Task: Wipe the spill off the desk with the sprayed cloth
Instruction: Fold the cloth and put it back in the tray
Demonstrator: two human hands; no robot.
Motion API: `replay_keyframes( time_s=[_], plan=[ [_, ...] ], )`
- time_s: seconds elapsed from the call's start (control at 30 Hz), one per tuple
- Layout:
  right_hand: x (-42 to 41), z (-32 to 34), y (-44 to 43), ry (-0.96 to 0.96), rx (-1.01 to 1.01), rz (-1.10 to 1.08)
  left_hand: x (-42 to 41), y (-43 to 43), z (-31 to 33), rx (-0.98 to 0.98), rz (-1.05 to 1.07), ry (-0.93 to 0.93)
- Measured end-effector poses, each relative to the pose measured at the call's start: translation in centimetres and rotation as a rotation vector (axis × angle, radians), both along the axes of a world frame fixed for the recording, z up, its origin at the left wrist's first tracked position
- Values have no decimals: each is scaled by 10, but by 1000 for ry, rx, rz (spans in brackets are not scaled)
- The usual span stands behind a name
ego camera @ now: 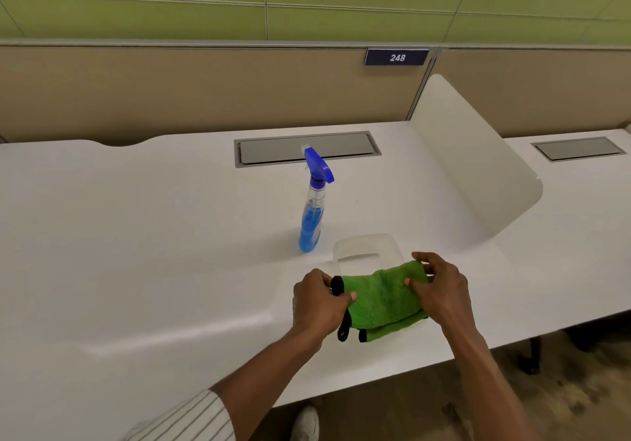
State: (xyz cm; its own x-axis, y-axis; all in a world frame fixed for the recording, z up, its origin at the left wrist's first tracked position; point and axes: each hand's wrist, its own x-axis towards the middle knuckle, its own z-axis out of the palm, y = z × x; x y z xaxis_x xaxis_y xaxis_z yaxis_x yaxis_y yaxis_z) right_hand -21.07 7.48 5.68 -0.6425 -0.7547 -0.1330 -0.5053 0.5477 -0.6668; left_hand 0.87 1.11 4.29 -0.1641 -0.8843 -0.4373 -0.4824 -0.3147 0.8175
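A folded green cloth (382, 300) with black edging is held just above the white desk (153, 235) near its front edge. My left hand (317, 304) grips the cloth's left end by the black trim. My right hand (438, 290) pinches its right end between thumb and fingers. A spray bottle (312, 215) with blue liquid and a blue trigger head stands upright on the desk, a little behind and to the left of the cloth. I cannot make out a spill on the white surface.
A clear plastic lid or tray (367, 247) lies flat just behind the cloth. A grey cable hatch (307, 148) is set into the desk at the back. A white curved divider (478, 163) rises to the right. Beige partition panels close the back.
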Motion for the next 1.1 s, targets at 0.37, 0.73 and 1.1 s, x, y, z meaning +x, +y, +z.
replay_keyframes(
  time_s=[0.37,0.73,1.1],
  plan=[
    [6,-30,0,155,5,25,-17,-7,-17,-157,-146,-244],
    [29,-54,13,453,34,102,-36,4,-25,-280,-307,-536],
    [20,-74,18,439,-86,156,-40,5,-38,-89,-247,-471]
  ],
)
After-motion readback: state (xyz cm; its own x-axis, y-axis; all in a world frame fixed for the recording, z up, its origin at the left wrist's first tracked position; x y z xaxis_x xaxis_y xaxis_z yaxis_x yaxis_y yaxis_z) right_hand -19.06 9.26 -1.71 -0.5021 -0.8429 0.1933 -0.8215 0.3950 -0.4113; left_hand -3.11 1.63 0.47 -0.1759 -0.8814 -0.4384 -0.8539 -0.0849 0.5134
